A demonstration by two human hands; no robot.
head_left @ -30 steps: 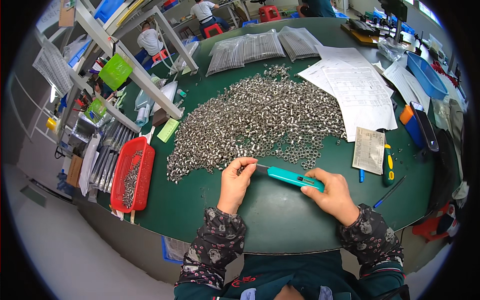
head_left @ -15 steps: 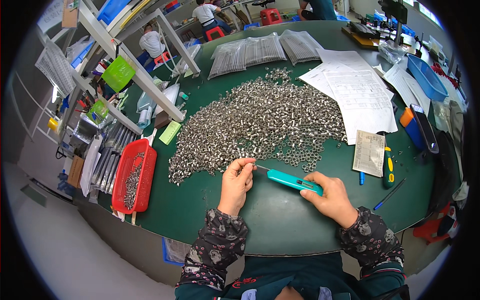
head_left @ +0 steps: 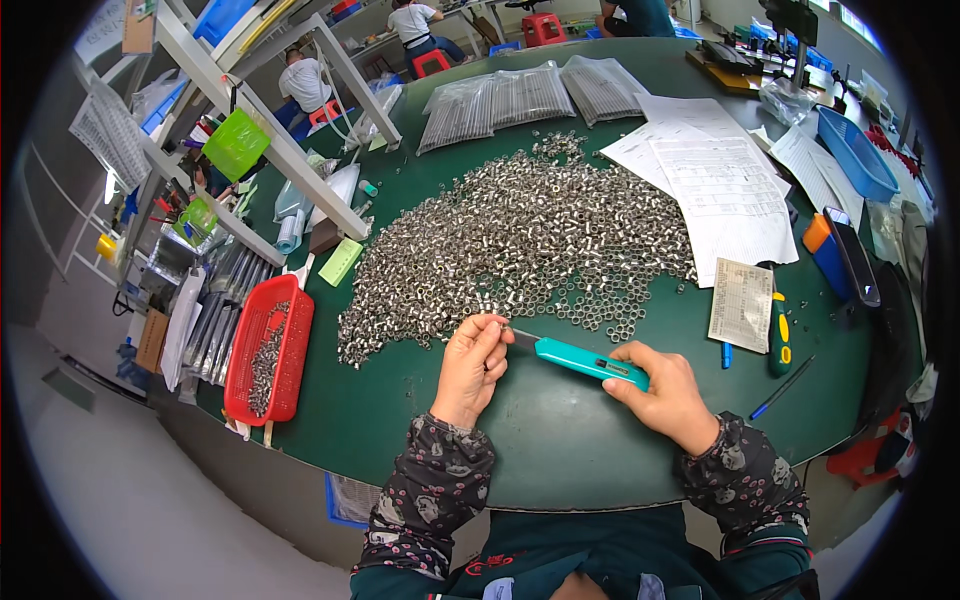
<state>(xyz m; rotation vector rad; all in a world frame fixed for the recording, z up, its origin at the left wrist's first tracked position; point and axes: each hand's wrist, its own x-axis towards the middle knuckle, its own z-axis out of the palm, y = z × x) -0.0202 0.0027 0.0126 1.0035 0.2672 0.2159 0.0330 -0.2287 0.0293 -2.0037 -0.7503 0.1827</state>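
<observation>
A teal utility knife (head_left: 590,362) lies in the grip of my right hand (head_left: 664,392), its blade pointing left. My left hand (head_left: 470,368) is closed in a pinch at the blade's tip. Between its thumb and forefinger is a small metal ring, mostly covered by the fingers. Just beyond both hands spreads a wide heap of small silvery metal rings (head_left: 500,235) on the green table (head_left: 560,450). Some rings at the heap's near right side lie in a single layer with their holes showing.
A red basket (head_left: 290,370) with metal pieces stands left. Bagged rods (head_left: 530,97) lie at the back. Paper sheets (head_left: 725,200), a printed packet (head_left: 741,305), a yellow-green screwdriver (head_left: 779,335), a pen (head_left: 782,388) and a phone (head_left: 850,255) are on the right. A shelf frame (head_left: 290,165) rises at left.
The knife has turned slightly, so more of its blade's flat side shows by the left fingertips. Both hands stay almost in place.
</observation>
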